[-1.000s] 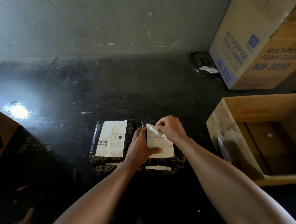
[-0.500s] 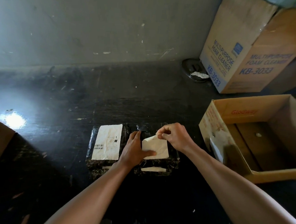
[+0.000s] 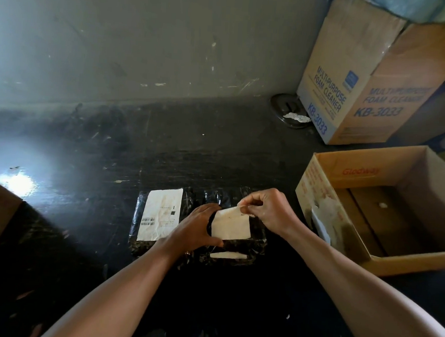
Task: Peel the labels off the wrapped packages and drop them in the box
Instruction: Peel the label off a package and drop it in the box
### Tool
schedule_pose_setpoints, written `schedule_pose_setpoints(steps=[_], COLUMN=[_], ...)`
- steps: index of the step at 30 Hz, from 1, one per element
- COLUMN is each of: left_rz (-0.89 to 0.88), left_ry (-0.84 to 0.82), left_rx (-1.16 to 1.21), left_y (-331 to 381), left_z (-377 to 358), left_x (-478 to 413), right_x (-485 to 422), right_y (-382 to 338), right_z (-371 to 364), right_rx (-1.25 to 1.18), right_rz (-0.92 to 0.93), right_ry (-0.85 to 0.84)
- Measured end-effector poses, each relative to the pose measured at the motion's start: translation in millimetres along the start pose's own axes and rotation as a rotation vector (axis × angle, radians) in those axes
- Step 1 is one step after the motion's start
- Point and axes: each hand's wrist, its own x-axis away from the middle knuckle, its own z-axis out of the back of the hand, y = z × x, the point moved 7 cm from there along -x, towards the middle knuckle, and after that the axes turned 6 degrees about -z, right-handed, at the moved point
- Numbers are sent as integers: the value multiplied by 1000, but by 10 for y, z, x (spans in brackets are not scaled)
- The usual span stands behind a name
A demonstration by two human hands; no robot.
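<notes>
Open box (image 3: 372,175): to the right of the packages; peeled labels (image 3: 325,216) cling to its near inner wall, and a small white scrap (image 3: 382,204) lies on its bottom.
Right package (image 3: 240,245): on the dark worktop (image 3: 165,151); our left hand (image 3: 197,229) grips its left edge.
Loose label (image 3: 231,225): half lifted from the right package; our right hand (image 3: 268,210) pinches its top corner.
Left package (image 3: 137,215): just beside, with a flat label (image 3: 161,214) on top.
Behind: foam cleaner carton (image 3: 351,85); metal lid (image 3: 282,107) with crumpled paper.
</notes>
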Motion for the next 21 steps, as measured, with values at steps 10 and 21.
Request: schedule_pose_setpoints(steps=[10,21], left_rz=[-3,-27], left_ry=[-134,-178], left_rx=[-46,-31], left_y=[-26,-20], left_z=[-33,-8], left_x=[20,23], right_x=[183,342], right_y=[-139,-289], right_z=[246,1588], right_rx=[-25,13], right_rz=[26,99], right_ry=[12,333])
